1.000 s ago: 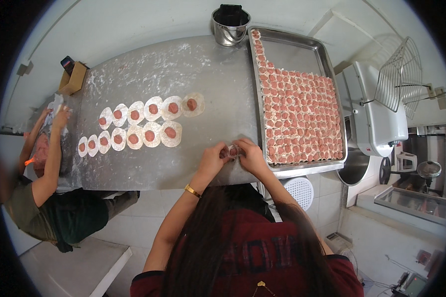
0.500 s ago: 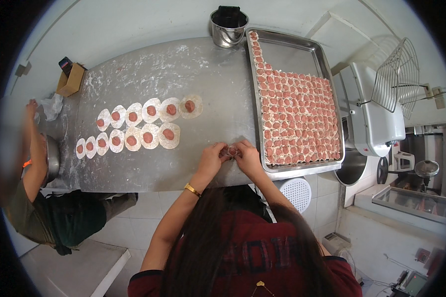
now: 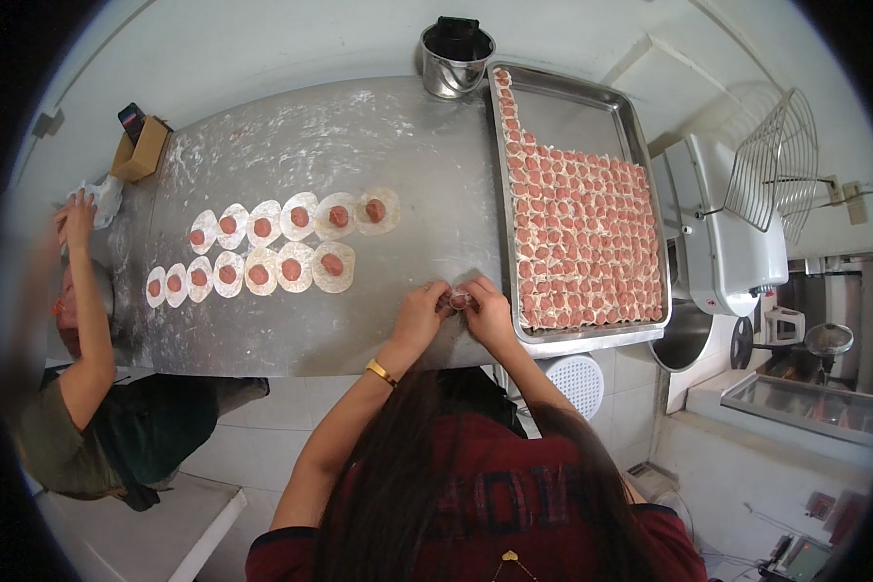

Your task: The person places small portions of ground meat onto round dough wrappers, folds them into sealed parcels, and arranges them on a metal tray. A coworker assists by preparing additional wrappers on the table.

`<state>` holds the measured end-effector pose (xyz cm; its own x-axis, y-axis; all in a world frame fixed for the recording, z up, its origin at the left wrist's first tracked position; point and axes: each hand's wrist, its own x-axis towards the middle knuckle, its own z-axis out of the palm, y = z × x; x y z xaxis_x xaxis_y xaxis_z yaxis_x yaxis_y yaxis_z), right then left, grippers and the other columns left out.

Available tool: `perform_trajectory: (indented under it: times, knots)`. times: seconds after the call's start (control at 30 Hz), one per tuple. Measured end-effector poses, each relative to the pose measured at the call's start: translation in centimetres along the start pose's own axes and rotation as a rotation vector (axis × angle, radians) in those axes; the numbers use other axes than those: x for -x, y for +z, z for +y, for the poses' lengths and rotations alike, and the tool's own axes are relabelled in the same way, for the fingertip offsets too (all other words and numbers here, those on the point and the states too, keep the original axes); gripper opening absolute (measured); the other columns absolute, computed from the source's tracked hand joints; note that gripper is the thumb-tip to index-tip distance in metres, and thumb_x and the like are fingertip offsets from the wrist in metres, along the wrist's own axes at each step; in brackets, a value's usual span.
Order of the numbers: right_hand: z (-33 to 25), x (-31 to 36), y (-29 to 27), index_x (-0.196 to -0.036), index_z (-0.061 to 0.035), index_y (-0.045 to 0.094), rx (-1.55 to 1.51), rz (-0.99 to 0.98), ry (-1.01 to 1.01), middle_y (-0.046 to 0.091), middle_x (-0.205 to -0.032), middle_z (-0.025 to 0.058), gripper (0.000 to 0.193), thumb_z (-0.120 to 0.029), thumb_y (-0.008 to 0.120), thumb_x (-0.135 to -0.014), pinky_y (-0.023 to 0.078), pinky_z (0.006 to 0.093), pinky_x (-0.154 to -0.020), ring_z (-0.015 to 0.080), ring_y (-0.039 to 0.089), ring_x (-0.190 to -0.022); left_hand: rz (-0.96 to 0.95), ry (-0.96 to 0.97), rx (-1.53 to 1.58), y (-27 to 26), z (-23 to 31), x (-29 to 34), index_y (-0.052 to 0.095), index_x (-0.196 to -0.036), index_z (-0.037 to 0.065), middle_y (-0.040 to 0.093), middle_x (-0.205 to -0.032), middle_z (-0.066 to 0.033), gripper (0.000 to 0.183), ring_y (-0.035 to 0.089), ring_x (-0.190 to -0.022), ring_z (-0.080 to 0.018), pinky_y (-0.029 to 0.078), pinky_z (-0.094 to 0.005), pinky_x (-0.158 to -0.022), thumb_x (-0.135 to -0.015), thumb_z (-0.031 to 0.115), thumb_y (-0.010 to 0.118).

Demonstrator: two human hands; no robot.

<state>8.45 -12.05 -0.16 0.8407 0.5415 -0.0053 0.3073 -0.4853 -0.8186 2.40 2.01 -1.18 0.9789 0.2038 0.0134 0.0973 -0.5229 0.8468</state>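
Note:
Between the fingertips of both hands is a small open-topped dumpling (image 3: 459, 302), its pale wrapper gathered around pink meat. My left hand (image 3: 423, 314) pinches it on one side and my right hand (image 3: 487, 315) on the other, low over the near edge of the steel table. Two rows of flat round wrappers (image 3: 349, 283), each with a ball of meat filling (image 3: 331, 264), lie to the left of my hands. Just right of my right hand, a large metal tray (image 3: 565, 120) holds tightly packed open-topped dumplings (image 3: 592, 233).
The steel table (image 3: 291, 126) is dusted with flour. A metal bucket (image 3: 453, 78) stands behind the tray's left corner, and a cardboard box (image 3: 140, 151) sits far left. A co-worker's arm (image 3: 89, 320) reaches over a bowl at left. A white machine (image 3: 718, 223) stands right of the tray.
Both hands stay at the same place, their fingers shifting slightly around the dumpling. At left, the co-worker's arm has moved right, with both their hands now together near the plastic bag.

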Motion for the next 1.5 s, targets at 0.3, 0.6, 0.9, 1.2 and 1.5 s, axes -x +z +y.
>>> perform_trajectory:
  times: [0.3,0.6,0.9,1.2,1.5]
  knots:
    - [-0.1,0.2,0.5,-0.104,-0.0074,0.063,0.285,0.028,-0.247,0.056,-0.097,0.0132,0.043,0.009,0.059,-0.064,0.048,0.0377,-0.076,0.0305,0.059,-0.087,0.248,-0.089,0.017,-7.1,-3.3,0.6,0.061,-0.096,0.002,0.064,-0.088,-0.0152,0.019,0.065,-0.077,-0.0256,0.05,-0.034,-0.069,-0.078,0.005,0.064]
    - [-2.4,0.3,0.5,-0.105,-0.0067,0.062,0.367,-0.068,-0.177,0.056,-0.095,0.013,0.033,0.003,0.055,-0.074,0.046,0.041,-0.078,0.0339,0.055,-0.09,0.775,-0.56,-0.637,-31.8,-16.5,1.4,0.066,-0.087,0.001,0.065,-0.087,-0.0198,0.016,0.062,-0.084,-0.0367,0.048,-0.0428,-0.073,-0.077,0.012,0.061]
    - [-1.3,0.3,0.2,-0.096,-0.0047,0.061,0.354,-0.032,-0.149,0.056,-0.092,0.0151,0.022,0.002,0.054,-0.076,0.046,0.0412,-0.076,0.0342,0.055,-0.089,0.486,-0.701,-0.582,-37.9,-28.2,-0.1,0.068,-0.081,-0.002,0.065,-0.08,-0.024,0.028,0.064,-0.078,-0.0398,0.049,-0.0473,-0.065,-0.072,0.025,0.066]
    - [2.2,-6.3,-7.8,-0.096,-0.006,0.064,-0.133,0.235,-0.017,0.064,-0.099,0.008,0.031,0.005,0.066,-0.067,0.051,0.0326,-0.074,0.0205,0.063,-0.087,0.721,-0.517,0.872,-39.7,-30.8,-0.4,0.058,-0.098,0.003,0.058,-0.102,-0.0076,0.026,0.057,-0.097,-0.0223,0.046,-0.0336,-0.089,-0.078,0.019,0.058]
    - [8.3,-24.9,-20.1,-0.096,-0.0056,0.066,0.312,0.264,0.029,0.065,-0.089,0.014,0.031,-0.004,0.066,-0.065,0.05,0.0357,-0.073,0.028,0.063,-0.079,0.744,-0.314,1.163,-36.1,-22.5,1.4,0.053,-0.107,-0.002,0.058,-0.111,-0.0113,0.027,0.058,-0.103,-0.0204,0.049,-0.0305,-0.089,-0.083,0.008,0.054]
